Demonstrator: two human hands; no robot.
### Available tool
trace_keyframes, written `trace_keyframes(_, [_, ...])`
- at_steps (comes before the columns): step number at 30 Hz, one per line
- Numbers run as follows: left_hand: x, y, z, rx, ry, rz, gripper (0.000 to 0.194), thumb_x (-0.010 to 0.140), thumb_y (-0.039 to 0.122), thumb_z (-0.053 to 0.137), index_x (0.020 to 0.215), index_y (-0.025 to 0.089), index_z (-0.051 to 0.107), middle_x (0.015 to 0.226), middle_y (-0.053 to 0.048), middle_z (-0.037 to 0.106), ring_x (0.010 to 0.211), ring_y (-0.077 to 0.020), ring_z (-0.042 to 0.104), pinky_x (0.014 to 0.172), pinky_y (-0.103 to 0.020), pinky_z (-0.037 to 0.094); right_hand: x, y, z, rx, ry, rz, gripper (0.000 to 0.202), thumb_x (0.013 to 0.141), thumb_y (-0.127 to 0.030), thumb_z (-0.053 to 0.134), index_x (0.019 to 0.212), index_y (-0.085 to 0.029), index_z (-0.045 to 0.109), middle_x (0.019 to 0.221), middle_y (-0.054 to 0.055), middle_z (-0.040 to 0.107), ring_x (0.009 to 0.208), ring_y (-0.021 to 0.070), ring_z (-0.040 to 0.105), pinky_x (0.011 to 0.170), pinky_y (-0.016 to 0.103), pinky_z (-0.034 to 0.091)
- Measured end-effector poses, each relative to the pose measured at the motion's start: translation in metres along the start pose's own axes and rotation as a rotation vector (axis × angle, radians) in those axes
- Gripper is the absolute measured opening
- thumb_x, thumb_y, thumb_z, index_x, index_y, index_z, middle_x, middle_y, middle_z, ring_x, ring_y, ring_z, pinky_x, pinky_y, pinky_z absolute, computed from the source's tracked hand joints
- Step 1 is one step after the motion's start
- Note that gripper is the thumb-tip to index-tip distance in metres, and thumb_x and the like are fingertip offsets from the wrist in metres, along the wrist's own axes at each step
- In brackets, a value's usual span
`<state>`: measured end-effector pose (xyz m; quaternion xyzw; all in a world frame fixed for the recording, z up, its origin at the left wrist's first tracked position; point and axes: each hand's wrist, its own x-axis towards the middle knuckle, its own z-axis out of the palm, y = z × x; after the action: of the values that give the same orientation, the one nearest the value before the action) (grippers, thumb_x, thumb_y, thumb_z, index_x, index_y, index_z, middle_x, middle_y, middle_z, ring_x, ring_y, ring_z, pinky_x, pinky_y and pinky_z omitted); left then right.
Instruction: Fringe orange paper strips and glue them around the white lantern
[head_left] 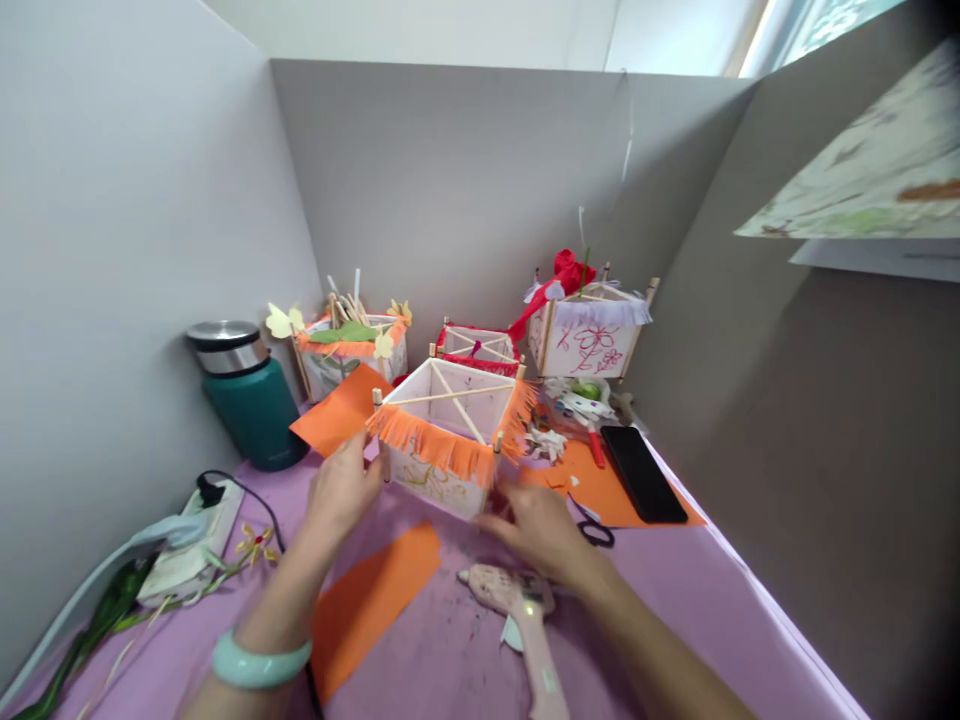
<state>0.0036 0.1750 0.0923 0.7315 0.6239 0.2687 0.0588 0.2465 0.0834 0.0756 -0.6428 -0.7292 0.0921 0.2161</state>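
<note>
Between my hands is a white paper lantern (pixel 435 485) on a frame of thin wooden sticks. Orange fringe hangs along its top edges, two sticks cross over its open top, and a line drawing marks its front. My left hand (pixel 343 492), with a pale green bangle on the wrist, is closed on the lantern's left corner. At the lower right corner my right hand (pixel 541 525) pinches the lantern; its fingertips are partly hidden. Just below my right hand lies a pink glue gun (pixel 517 600) with a small light on. Black-handled scissors (pixel 596 532) lie right of that hand.
Behind stand similar lanterns, one orange-trimmed (pixel 352 350), one red (pixel 480 345) and one lilac-trimmed (pixel 592 335). A teal bottle (pixel 251 410) and a power strip (pixel 191 550) are at left. Orange paper (pixel 382 600) lies in front; a phone (pixel 643 474) is at right. Grey panels surround the table.
</note>
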Motion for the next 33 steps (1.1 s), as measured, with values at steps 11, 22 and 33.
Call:
trace_keyframes(11, [-0.003,-0.001,0.006,0.046,0.049,0.031,0.027,0.087,0.038,0.042,0.091,0.021,0.063,0.082,-0.007,0.073,0.073,-0.0245,0.068,0.060,-0.027,0.040,0.018,-0.008,0.010,-0.149,0.118,0.187,0.022,0.090,-0.034,0.053,0.100,-0.016,0.063,0.091,0.011,0.073,0.082,0.0234,0.068,0.068,0.028,0.042])
trace_keyframes(22, [0.003,-0.003,0.026,0.165,-0.049,0.065,0.025,0.086,0.033,0.045,0.088,0.022,0.067,0.070,-0.004,0.070,0.066,-0.0198,0.064,0.056,-0.024,0.034,0.020,0.013,0.023,-0.129,0.093,0.223,0.016,0.089,-0.026,0.054,0.089,-0.017,0.068,0.089,0.010,0.074,0.083,0.0222,0.069,0.067,0.026,0.042])
trace_keyframes(33, [0.012,-0.022,0.032,0.082,0.027,-0.004,0.023,0.082,0.036,0.048,0.080,0.024,0.067,0.069,-0.002,0.071,0.064,-0.0202,0.066,0.056,-0.025,0.040,0.013,0.012,0.036,0.013,0.166,0.020,0.018,0.091,-0.020,0.051,0.102,-0.021,0.065,0.090,0.002,0.072,0.084,0.0155,0.067,0.071,0.021,0.042])
